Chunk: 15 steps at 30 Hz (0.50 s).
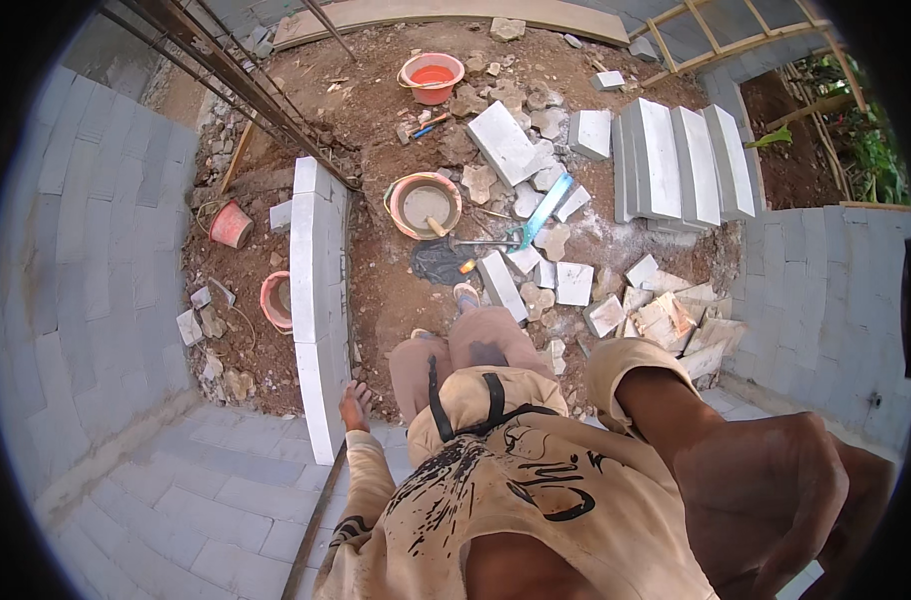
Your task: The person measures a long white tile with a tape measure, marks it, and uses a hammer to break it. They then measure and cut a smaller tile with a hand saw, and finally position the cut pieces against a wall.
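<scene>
My left hand (355, 405) hangs low, fingers loosely apart, beside a short wall of white blocks (314, 310). My right hand (796, 490) is close to the camera at lower right, its fingers curled; whatever they may hold is hidden. In front of my feet a pink-rimmed bucket of grey mix (416, 205) has a wooden-handled tool in it. Beside it lie a dark grey sack or sheet (434, 262), a turquoise saw (543, 212) and loose white blocks (574, 283).
Stacked long blocks (649, 160) stand on the right, near a wooden ladder (704, 35). A red bucket (433, 78) sits farther back. Rusty rebar (276, 115) rises at back left. More buckets (231, 225) lie beyond the short wall. Grey block walls (86, 280) enclose both sides.
</scene>
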Available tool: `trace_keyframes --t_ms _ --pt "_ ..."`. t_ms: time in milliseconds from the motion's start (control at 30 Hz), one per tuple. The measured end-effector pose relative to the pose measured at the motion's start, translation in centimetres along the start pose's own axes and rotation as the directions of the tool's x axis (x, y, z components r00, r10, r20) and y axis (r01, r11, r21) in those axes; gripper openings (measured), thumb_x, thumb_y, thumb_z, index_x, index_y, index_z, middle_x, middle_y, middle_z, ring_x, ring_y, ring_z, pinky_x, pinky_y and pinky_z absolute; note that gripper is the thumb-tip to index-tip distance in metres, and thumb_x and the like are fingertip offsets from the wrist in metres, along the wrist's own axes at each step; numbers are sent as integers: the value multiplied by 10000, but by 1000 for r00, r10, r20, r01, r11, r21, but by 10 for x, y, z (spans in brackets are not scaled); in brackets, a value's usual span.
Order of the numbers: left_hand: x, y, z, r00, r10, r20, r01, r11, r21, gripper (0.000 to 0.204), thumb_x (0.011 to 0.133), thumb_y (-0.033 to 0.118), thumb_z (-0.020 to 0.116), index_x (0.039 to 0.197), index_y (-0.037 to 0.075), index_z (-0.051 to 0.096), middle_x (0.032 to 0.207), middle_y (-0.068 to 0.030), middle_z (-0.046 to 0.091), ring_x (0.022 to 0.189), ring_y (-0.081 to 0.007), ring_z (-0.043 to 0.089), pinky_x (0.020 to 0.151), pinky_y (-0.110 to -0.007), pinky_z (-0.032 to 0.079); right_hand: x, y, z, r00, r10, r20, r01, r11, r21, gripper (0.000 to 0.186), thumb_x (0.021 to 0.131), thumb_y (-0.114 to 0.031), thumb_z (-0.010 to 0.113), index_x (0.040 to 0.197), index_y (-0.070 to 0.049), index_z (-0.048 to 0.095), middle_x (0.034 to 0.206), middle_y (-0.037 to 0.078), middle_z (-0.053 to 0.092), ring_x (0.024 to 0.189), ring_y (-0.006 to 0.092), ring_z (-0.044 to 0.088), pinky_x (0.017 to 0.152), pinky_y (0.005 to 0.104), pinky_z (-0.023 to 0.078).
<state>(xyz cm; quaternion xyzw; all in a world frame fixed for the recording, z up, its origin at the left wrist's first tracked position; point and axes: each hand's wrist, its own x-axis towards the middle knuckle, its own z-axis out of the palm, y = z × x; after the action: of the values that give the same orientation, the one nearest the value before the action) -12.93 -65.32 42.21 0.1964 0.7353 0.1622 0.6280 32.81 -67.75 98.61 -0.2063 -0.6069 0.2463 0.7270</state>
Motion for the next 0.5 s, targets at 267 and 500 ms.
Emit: trace_keyframes --t_ms 267,500 --pt "18 -69 30 984 -105 146 99 994 48 557 1024 479 508 1425 95 546 1273 -105 681 971 -220 656 771 -323 505 -12 -37 -13 998 -8 -63 15 994 106 263 880 -59 704 1114 -176 732 1059 -84 677 962 73 570 697 277 587" --pt "13 -25 52 994 -38 102 38 999 -4 538 1022 465 514 1428 113 542 1271 -88 673 1014 -213 648 858 -371 496 -27 -36 -28 981 -146 -129 160 982 103 283 882 -62 687 1120 -208 737 910 -84 628 891 71 543 682 288 561"
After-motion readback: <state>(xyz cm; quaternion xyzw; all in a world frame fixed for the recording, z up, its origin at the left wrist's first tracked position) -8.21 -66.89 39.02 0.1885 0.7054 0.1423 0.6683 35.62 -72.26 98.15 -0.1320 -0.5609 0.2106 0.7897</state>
